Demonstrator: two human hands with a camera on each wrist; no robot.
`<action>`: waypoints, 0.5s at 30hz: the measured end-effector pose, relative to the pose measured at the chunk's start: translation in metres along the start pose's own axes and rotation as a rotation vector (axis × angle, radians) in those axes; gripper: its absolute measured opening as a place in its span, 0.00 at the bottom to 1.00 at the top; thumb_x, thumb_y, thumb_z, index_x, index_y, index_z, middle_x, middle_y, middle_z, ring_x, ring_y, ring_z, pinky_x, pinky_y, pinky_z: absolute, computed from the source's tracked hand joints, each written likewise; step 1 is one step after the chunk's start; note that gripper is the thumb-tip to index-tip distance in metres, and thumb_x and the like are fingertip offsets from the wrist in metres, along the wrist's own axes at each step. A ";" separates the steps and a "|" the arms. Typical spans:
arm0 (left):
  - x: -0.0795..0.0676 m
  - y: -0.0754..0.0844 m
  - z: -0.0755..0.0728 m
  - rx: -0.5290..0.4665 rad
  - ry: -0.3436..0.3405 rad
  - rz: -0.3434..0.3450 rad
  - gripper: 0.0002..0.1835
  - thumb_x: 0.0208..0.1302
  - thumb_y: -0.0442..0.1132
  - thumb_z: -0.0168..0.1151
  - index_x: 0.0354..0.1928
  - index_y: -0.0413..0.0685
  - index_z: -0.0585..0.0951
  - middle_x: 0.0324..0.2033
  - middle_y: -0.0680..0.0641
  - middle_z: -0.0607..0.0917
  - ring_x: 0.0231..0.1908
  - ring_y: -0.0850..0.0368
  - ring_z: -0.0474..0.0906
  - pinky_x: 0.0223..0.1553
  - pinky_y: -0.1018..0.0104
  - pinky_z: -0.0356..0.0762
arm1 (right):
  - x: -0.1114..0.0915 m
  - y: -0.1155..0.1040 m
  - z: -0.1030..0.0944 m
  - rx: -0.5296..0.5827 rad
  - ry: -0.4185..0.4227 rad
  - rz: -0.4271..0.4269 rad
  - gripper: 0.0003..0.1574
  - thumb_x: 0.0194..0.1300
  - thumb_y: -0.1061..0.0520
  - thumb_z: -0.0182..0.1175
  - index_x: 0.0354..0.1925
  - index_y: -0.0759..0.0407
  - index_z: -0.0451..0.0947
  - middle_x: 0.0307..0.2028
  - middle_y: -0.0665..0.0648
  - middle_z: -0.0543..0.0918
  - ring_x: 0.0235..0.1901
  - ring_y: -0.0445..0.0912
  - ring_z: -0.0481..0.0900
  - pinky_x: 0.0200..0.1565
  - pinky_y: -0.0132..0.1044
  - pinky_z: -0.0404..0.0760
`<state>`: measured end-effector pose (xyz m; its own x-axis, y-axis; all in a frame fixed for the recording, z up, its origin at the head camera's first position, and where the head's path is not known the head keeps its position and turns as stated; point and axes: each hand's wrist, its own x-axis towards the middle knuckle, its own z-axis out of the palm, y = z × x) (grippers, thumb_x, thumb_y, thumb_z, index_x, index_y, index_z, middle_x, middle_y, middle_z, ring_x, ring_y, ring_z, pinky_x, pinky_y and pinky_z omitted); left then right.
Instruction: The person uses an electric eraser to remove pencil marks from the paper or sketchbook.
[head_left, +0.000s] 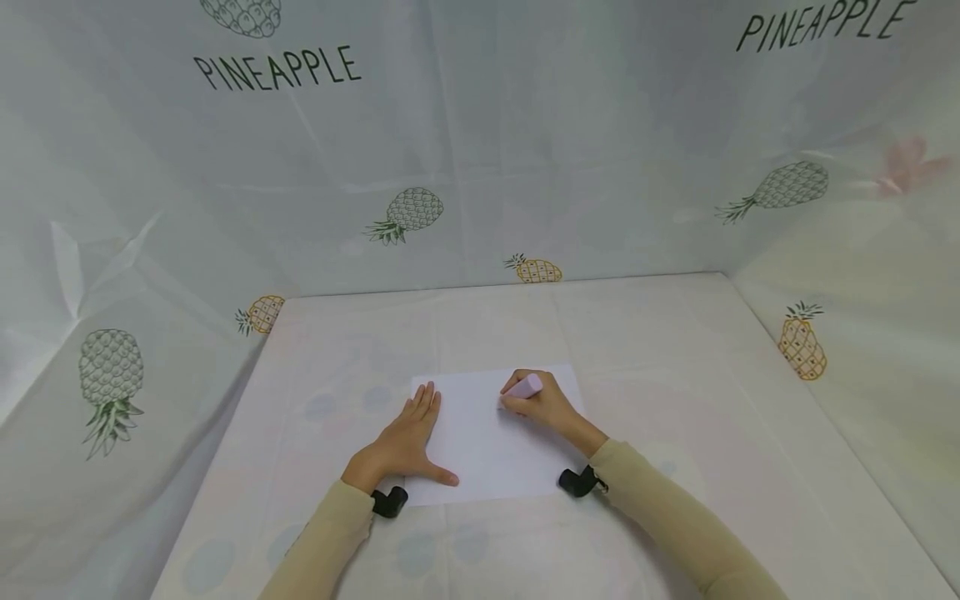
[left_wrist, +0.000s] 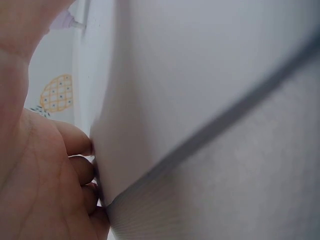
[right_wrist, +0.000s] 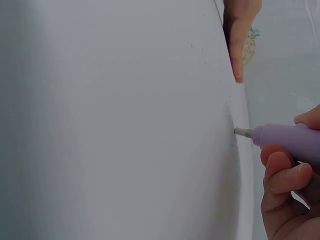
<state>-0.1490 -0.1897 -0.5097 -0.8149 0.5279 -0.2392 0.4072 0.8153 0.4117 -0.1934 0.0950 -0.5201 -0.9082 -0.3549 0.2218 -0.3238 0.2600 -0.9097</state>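
Observation:
A white sheet of paper (head_left: 487, 458) lies on the cloth-covered table. My left hand (head_left: 403, 440) rests on its left side, fingers straight and thumb spread toward the lower edge. In the left wrist view, the fingertips of that hand (left_wrist: 45, 175) touch the surface at the sheet's edge. My right hand (head_left: 552, 407) grips a thick lilac electric eraser (head_left: 525, 387) over the sheet's upper right part. The right wrist view shows the eraser (right_wrist: 290, 141) pinched between thumb and fingers, its narrow grey-white tip (right_wrist: 243, 132) at the paper, with small dark specks around it.
A pale cloth printed with pineapples (head_left: 415, 208) hangs behind and at the sides of the table (head_left: 645, 325). Black wrist cameras, one at the left wrist (head_left: 390, 502) and one at the right wrist (head_left: 577, 482), sit close over the tabletop.

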 end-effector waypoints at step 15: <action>0.000 0.001 -0.001 0.023 -0.009 -0.006 0.78 0.39 0.76 0.72 0.77 0.32 0.43 0.77 0.35 0.36 0.76 0.41 0.30 0.74 0.48 0.38 | -0.002 -0.009 -0.003 0.003 -0.001 0.030 0.05 0.55 0.72 0.67 0.32 0.68 0.82 0.24 0.56 0.82 0.21 0.41 0.75 0.25 0.32 0.77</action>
<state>-0.1491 -0.1887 -0.5088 -0.8136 0.5248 -0.2501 0.4116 0.8238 0.3898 -0.1896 0.0955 -0.5114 -0.9173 -0.3480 0.1938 -0.2953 0.2677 -0.9171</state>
